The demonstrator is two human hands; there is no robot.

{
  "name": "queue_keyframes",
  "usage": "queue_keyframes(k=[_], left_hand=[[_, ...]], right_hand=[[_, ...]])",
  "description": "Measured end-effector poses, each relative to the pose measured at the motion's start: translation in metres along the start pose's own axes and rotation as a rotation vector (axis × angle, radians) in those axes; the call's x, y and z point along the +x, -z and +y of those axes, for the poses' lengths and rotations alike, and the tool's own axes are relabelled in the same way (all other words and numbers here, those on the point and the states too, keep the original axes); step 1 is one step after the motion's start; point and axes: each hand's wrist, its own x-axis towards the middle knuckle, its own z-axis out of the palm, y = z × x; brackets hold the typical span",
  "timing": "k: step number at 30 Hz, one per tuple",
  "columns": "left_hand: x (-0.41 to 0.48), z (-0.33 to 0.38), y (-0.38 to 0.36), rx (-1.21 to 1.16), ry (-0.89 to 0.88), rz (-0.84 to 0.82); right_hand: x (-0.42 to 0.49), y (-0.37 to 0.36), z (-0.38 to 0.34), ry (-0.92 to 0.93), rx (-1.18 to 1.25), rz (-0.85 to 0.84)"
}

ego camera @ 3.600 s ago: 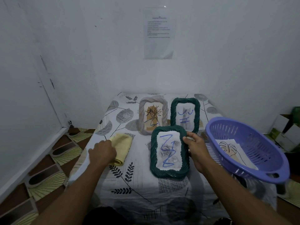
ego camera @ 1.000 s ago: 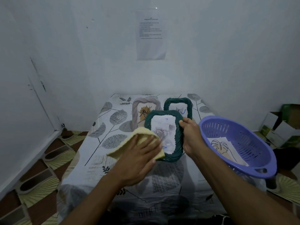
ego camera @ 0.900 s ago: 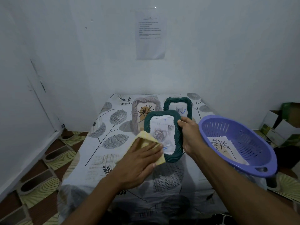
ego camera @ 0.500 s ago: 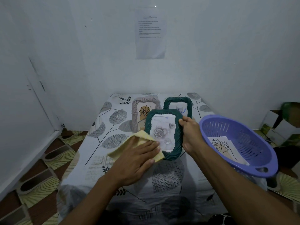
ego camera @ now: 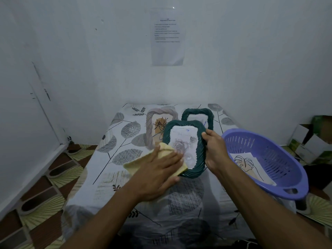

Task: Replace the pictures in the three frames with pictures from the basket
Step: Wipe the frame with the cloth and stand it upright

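Observation:
My right hand (ego camera: 214,150) grips the right edge of a dark green woven frame (ego camera: 200,159), held tilted above the table. Its glass shows a grey rose picture with a faint blue mark near the top. My left hand (ego camera: 158,174) presses a yellow cloth (ego camera: 133,164) flat against the frame's lower left glass. Behind stand a grey woven frame (ego camera: 150,126) with a tan flower picture and a second green frame (ego camera: 209,116), both partly hidden. A purple basket (ego camera: 294,177) at the right holds leaf drawings (ego camera: 245,162).
The table (ego camera: 111,146) carries a white cloth with grey leaf prints and sits in a corner of white walls. A printed sheet (ego camera: 167,35) is taped to the back wall. Cardboard boxes (ego camera: 312,141) lie on the floor at the far right.
The blue scribble on the held frame's glass has been wiped almost away. My left hand picked up the cloth and now rubs lower on the glass. My right hand has kept its hold.

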Motion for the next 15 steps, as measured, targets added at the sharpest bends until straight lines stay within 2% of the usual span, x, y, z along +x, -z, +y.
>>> queue_keyframes(k=[3,10,15], left_hand=[[-0.01,-0.002,-0.004,0.052,0.043,0.038],[0.021,-0.003,0.006,0.051,0.364,0.121],[0.032,0.01,-0.004,-0.14,0.294,0.145]], right_hand=[[-0.001,0.005,-0.005,0.016,-0.004,-0.023],[-0.008,-0.011,0.012,-0.018,0.006,-0.038],[-0.009,-0.01,0.017,-0.058,0.058,-0.048]])
